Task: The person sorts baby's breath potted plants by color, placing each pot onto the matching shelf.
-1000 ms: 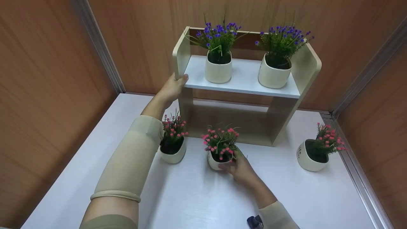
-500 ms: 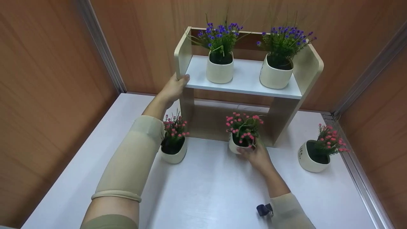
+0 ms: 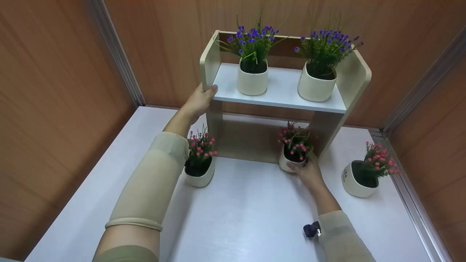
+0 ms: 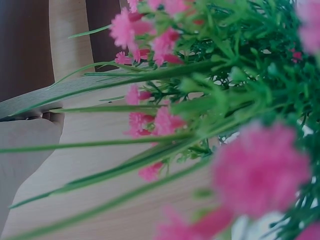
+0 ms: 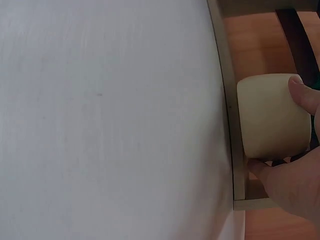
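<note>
My left hand (image 3: 199, 100) grips the left side panel of a small two-tier shelf (image 3: 280, 103), thumb on the inner side. With my right hand (image 3: 308, 170) I hold a white pot of pink flowers (image 3: 287, 165) at the front right of the lower tier, close to the right panel. In the right wrist view the thumb and a finger lie on either side of the pot (image 5: 275, 117), at the shelf's front edge (image 5: 231, 115). Pink flowers (image 4: 260, 170) and green blades fill much of the left wrist view, where the left hand's fingers are mostly hidden.
Two white pots of purple flowers, a left one (image 3: 252, 78) and a right one (image 3: 316, 85), stand on the upper tier. A pink-flower pot (image 3: 200, 176) sits below my left forearm; another (image 3: 358, 182) stands at the right. Wooden walls (image 3: 54, 91) surround the white table (image 3: 233, 218).
My right hand has carried the pink-flower pot rightward and back, from in front of the shelf to the lower tier's right end. My left hand still grips the side panel.
</note>
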The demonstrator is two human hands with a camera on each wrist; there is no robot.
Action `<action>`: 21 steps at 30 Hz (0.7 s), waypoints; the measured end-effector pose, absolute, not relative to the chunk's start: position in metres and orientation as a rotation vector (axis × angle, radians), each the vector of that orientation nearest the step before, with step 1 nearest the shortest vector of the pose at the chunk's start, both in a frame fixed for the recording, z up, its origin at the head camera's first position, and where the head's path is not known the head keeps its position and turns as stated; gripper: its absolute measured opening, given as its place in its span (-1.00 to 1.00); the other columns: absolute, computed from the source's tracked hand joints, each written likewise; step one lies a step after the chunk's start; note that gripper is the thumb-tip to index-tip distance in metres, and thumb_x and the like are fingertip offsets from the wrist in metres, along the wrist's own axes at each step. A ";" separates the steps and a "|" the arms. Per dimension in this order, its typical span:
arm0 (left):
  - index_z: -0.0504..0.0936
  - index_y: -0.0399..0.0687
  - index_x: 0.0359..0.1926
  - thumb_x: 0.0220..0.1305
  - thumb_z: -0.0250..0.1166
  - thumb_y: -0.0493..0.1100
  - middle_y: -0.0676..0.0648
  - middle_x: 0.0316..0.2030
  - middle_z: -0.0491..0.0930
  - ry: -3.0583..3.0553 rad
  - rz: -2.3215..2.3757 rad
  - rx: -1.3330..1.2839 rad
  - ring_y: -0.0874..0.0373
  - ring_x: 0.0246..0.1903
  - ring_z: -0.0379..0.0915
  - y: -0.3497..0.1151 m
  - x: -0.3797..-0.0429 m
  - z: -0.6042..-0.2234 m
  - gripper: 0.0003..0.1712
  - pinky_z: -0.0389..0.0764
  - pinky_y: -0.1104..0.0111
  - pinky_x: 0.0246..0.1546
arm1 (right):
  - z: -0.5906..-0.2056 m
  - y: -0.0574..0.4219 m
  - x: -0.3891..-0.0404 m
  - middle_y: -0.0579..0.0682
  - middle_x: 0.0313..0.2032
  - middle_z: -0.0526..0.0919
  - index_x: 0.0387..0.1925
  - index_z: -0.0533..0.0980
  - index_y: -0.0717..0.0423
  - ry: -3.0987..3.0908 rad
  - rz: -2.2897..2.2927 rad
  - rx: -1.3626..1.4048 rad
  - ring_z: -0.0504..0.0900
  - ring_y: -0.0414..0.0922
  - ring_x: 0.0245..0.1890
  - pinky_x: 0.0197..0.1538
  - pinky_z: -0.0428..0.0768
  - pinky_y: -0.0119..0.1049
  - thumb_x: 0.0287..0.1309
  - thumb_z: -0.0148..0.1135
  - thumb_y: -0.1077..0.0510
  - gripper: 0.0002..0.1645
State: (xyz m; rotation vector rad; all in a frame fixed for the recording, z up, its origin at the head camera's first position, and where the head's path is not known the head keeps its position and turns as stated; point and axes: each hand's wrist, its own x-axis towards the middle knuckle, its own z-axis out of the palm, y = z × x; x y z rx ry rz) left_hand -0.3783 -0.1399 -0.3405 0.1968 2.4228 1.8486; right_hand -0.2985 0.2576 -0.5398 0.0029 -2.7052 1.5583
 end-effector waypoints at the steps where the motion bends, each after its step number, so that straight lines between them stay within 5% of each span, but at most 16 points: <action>1: -0.13 0.06 0.77 0.75 -0.02 0.14 -0.21 0.72 0.06 2.423 1.853 0.197 -0.17 0.75 -0.11 -0.140 -0.378 -0.340 -0.18 -0.05 -0.14 0.75 | -0.541 0.259 -0.300 0.26 0.68 0.15 0.71 0.03 0.19 -2.708 1.560 -0.005 0.06 0.20 0.74 0.78 0.00 0.14 0.33 0.54 -0.09 0.21; 21: -0.11 0.06 0.76 0.74 -0.01 0.16 -0.21 0.73 0.04 2.451 1.844 0.188 -0.18 0.75 -0.13 -0.139 -0.380 -0.342 -0.18 -0.08 -0.19 0.75 | -0.544 0.262 -0.332 0.30 0.74 -0.10 0.77 -0.25 0.12 -2.713 1.596 -0.120 -0.07 0.24 0.76 0.79 -0.05 0.15 0.49 0.37 -0.11 0.25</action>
